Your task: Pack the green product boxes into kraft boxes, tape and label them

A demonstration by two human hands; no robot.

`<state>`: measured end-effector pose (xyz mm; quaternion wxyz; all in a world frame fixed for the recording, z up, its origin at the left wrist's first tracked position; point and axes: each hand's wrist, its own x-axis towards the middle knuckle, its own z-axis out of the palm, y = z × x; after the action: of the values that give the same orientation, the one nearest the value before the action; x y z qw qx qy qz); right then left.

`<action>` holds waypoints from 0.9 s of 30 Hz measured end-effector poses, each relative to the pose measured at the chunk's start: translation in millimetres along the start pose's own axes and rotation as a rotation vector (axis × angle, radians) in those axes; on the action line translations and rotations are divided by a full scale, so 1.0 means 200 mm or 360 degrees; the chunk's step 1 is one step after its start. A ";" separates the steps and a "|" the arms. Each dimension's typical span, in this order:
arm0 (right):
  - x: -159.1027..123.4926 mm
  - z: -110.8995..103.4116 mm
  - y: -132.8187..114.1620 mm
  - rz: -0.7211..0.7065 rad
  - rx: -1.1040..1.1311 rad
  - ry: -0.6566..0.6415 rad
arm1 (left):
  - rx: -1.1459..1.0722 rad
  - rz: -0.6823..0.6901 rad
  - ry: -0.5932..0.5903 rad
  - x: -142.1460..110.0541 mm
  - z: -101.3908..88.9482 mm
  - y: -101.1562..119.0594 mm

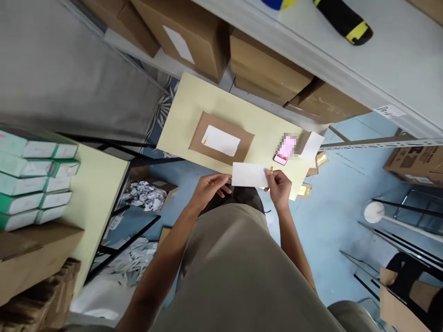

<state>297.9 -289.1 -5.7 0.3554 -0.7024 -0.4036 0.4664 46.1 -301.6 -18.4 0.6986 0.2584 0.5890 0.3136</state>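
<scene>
Both hands hold a blank white paper slip (248, 174) in front of my body, near the table's edge. My right hand (280, 185) pinches its right end between thumb and fingers, beside a small yellow mark. At the left end, the thumb and forefinger of my left hand (212, 188) are closed on its edge, the other fingers curled loosely below. Beyond the slip, a flat brown cardboard box (197, 138) lies on the pale yellow table (173, 124). On that box is a similar white slip (221, 140) with a yellow mark and a blue edge.
A phone (285, 150) with a lit pink screen lies on the table, beside a small open box (309, 144). Behind stands a shelf (311, 55) with large cartons (270, 62). Green-and-white boxes (31, 180) are stacked at left. A chair (404, 276) stands at right.
</scene>
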 end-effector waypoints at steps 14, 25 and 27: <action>-0.22 0.20 -0.24 -0.0364 -0.0111 -0.0101 | -0.0079 0.0454 -0.0082 -0.36 -0.22 0.02; -0.25 0.39 -0.17 -0.0441 -0.0444 -0.0461 | -0.0018 0.0611 -0.0095 -0.45 -0.29 0.05; -0.29 0.40 -0.20 -0.0673 -0.0603 -0.0419 | 0.0004 0.0622 -0.0054 -0.45 -0.28 0.04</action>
<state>198.2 -314.7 26.2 0.2520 -0.5902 -0.6630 0.3855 -19.2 -364.6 37.6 0.6339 0.3738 0.5162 0.4382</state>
